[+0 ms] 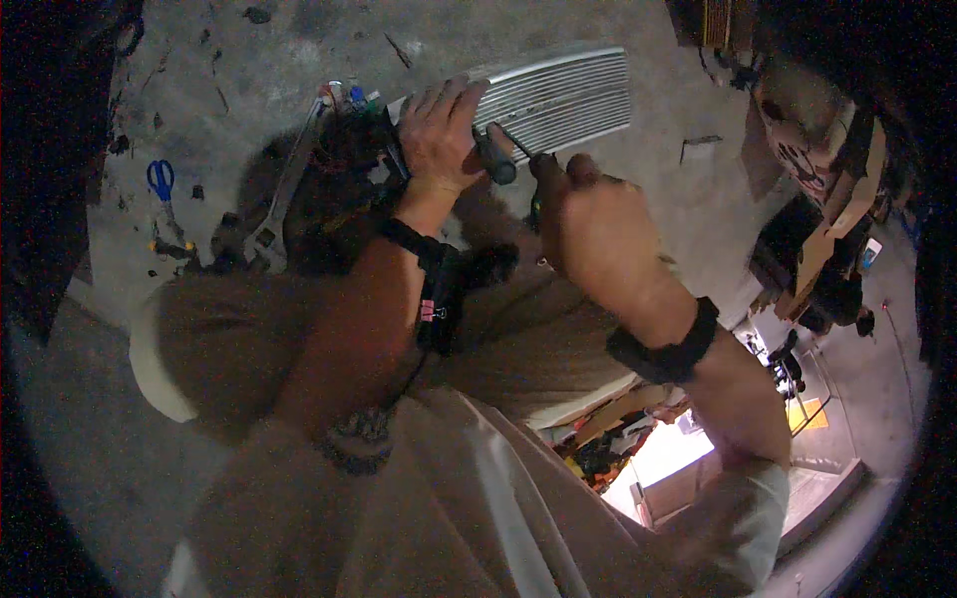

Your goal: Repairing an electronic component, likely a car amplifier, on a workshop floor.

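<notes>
A long silver metal piece with parallel ribs (pixel 578 95), like a finned heat sink, lies on the concrete floor. My left hand (pixel 439 140) grips its near left end, fingers laid over the top. Beside that thumb is a dark cylindrical part (pixel 495 157); whether it is attached to the ribbed piece I cannot tell. My right hand (pixel 603 224) is closed round a dark-handled screwdriver (pixel 544 179). Its thin shaft points up and left toward the ribbed piece, and I cannot make out what the tip touches.
Blue-handled scissors (pixel 160 179) lie on the floor at the left. A long metal tool resembling a wrench (pixel 289 189) rests beside a dark heap of wires and parts. Small debris is scattered about. Cardboard pieces (pixel 817 249) and a stuffed sack (pixel 807 115) stand at the right.
</notes>
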`<state>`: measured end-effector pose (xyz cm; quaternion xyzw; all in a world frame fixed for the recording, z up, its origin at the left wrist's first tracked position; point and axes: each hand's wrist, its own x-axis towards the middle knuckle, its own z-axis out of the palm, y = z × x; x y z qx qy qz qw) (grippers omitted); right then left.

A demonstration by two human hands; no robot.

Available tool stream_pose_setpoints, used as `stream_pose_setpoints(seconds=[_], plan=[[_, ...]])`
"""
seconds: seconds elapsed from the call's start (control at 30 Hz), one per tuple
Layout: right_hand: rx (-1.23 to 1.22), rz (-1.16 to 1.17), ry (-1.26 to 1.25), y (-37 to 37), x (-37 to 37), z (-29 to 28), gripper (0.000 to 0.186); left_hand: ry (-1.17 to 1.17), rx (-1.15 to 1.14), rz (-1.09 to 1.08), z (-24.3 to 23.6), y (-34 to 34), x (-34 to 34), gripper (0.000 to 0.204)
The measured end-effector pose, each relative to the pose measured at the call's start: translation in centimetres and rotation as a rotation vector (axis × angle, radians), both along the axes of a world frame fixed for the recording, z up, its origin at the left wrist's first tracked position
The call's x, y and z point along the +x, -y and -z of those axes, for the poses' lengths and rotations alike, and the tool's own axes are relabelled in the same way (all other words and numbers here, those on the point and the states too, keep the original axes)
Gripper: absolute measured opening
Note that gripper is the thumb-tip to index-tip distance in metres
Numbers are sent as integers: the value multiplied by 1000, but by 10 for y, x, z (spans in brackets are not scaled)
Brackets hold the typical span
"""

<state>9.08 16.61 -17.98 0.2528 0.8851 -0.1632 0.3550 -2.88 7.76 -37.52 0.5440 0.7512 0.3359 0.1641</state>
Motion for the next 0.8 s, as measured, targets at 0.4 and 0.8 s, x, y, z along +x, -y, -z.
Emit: stream_pose_setpoints(seconds=[0.4,0.8], plan=[[81,298,-178,-8,9,10,21,31,-194,9,14,-5,3,55],[-25,440,64,2,-9,20,35,141,-137,7,18,-2,1,58]])
